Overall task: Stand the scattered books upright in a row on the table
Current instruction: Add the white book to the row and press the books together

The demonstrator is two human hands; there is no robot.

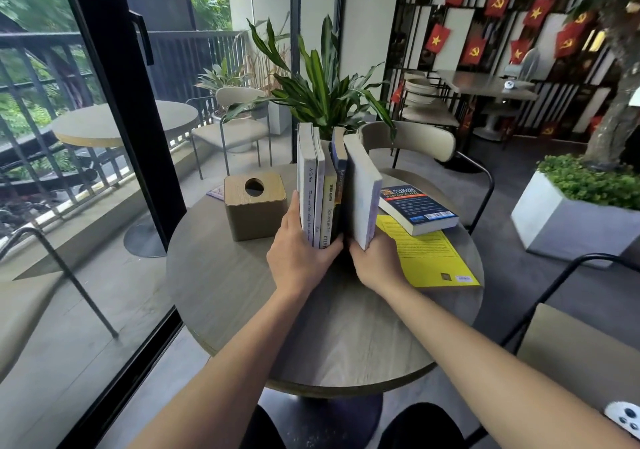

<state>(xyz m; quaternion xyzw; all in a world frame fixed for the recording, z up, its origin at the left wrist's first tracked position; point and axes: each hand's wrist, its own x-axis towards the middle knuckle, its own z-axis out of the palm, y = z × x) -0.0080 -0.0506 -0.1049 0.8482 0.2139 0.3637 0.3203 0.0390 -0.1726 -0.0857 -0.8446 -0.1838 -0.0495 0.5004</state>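
Two hands steady standing books on the round table [242, 310].
The row of books [320, 189] stands mid-table with spines facing the person and long axes vertical. At its right end is a pale book [362, 192], slightly tilted. The right hand [377, 261] grips its bottom, fingers curled underneath. The left hand [299, 258] clasps the row between straight fingers and thumb.

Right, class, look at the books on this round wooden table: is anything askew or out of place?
The pale grey book in the right hand tilts, not flush with the upright row the left hand steadies. A dark blue paperback and a thin yellow book lie flat beside them.
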